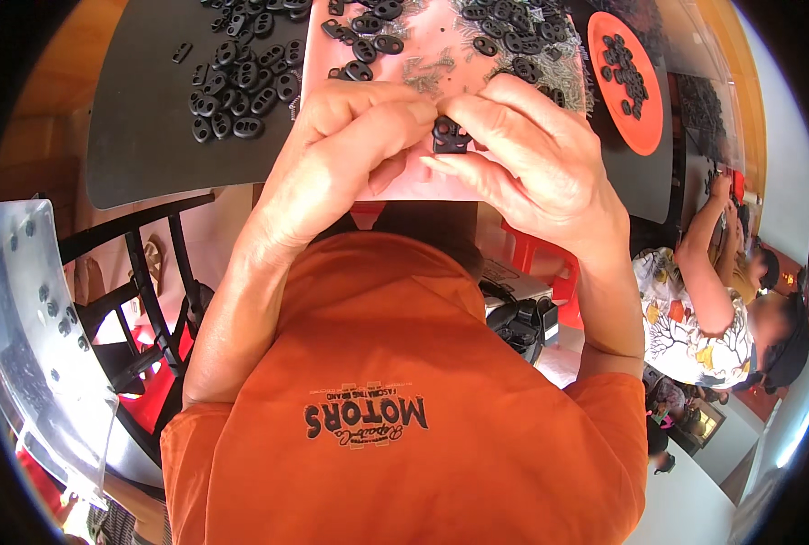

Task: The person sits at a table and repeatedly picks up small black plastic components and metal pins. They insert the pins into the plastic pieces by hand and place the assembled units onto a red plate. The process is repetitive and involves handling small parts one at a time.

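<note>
Head view, small black piece [448,145], squarish, pierced

The black toggle [448,144] looks like smooth plastic.

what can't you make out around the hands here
All in the head view:
Black piece: partly covered by the right hand.
Left hand: its own fingers hide whether it grips anything.
Pale bits: too small for exact shape.
Upper-left pile: cut off by the top edge.
</note>
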### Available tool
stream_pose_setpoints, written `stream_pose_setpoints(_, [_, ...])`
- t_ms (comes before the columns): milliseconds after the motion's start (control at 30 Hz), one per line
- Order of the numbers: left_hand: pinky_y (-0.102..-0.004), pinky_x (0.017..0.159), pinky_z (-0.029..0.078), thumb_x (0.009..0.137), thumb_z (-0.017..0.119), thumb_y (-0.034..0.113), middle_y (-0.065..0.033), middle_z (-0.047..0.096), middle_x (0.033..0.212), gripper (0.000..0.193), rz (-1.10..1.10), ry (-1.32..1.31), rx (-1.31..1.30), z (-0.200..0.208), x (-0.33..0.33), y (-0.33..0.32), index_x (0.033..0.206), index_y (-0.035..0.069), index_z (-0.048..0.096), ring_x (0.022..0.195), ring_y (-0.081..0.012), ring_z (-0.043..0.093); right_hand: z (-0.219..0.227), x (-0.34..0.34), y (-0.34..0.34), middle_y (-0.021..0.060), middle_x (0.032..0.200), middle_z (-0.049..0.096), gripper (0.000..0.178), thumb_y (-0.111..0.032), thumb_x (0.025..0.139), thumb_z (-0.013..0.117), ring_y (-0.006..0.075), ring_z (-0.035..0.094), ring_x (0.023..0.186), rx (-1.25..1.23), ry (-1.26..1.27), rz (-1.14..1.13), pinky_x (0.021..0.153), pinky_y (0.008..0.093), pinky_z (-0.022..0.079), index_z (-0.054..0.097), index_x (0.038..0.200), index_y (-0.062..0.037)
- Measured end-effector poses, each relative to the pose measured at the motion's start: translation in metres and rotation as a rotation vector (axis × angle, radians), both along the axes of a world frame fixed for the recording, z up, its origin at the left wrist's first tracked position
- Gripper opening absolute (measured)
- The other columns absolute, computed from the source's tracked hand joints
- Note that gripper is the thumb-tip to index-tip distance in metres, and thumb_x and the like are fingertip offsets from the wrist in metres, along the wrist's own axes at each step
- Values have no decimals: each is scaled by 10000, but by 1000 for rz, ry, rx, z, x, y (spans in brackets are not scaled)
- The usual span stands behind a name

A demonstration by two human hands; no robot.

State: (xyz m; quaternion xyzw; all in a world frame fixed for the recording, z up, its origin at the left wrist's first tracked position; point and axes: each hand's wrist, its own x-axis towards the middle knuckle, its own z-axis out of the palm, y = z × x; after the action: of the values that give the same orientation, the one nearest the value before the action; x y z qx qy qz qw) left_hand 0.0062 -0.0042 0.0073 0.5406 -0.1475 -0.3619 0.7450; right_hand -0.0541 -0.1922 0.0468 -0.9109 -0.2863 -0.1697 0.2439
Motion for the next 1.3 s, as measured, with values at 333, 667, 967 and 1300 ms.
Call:
stream_pose_setpoints(333, [-236, 494, 313, 884, 477, 125, 40, 439, 591, 223, -8, -160, 48, 3, -7, -8, 711, 0, 542, 557, -36, 370, -4, -9, 3, 95, 870, 580, 396, -232, 725, 770, 176, 591, 583, -197, -98, -96, 459, 314, 438, 605, 1007, -9])
stream_pose_setpoints(667, [-253, 503, 334, 848, 454, 122, -10, 448, 585, 211, -17, -272, 44, 3, -9, -8, 723, -28, 533, 549, -70, 394, -8, -6, 1, 112, 742, 483, 308, -255, 807, 684, 282, 548, 603, -242, 39, -57, 516, 376, 420, 473, 833, -33])
stream_pose_setpoints(967, [-262, 500, 336, 836, 451, 103, -34, 442, 563, 205, -77, -334, 126, 6, -7, -8, 702, -36, 519, 530, -81, 391, -13, -9, -1, 126, 690, 430, 295, -156, 834, 665, 328, 492, 575, -158, 229, -24, 502, 412, 391, 399, 798, -34])
stream_pose_setpoints(1300, [-252, 516, 338, 868, 470, 117, 4, 455, 598, 215, -101, -243, 100, 8, -7, -4, 709, -15, 531, 567, -62, 396, -4, -11, -4, 120, 751, 537, 241, -249, 938, 558, 291, 556, 652, 116, 342, -26, 577, 383, 447, 524, 935, -11])
